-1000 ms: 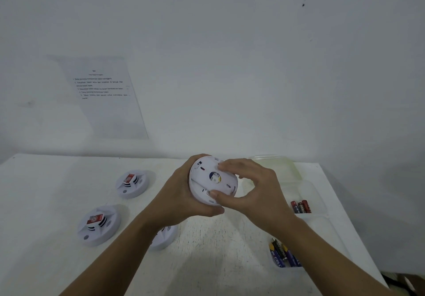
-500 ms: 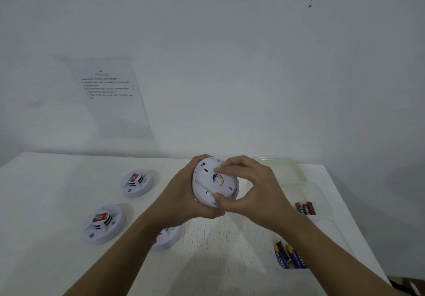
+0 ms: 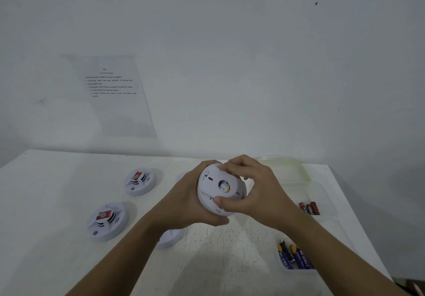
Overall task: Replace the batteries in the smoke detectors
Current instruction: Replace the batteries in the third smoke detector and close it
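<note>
Left hand point(image 3: 184, 200) cups a white smoke detector point(image 3: 219, 188) above the table point(image 3: 57, 203); right hand point(image 3: 257, 192) grips its back plate.

Dim overall, with a cool blue-grey cast on the wall point(image 3: 230, 42) and tabletop point(image 3: 57, 203). Light is soft and diffuse. The near-left smoke detector point(image 3: 107, 221) throws a faint shadow to its upper right (so the source sits to the left). A brighter, mottled patch lies low on the tabletop's middle. A broad soft shadow covers the wall at far right. Wide-angle bowing: tabletop edges splay and the wall sheet point(image 3: 115, 95) leans. Its print is soft and unreadable. The labels on the batteries point(image 3: 296, 256) are slightly blurred.
</note>
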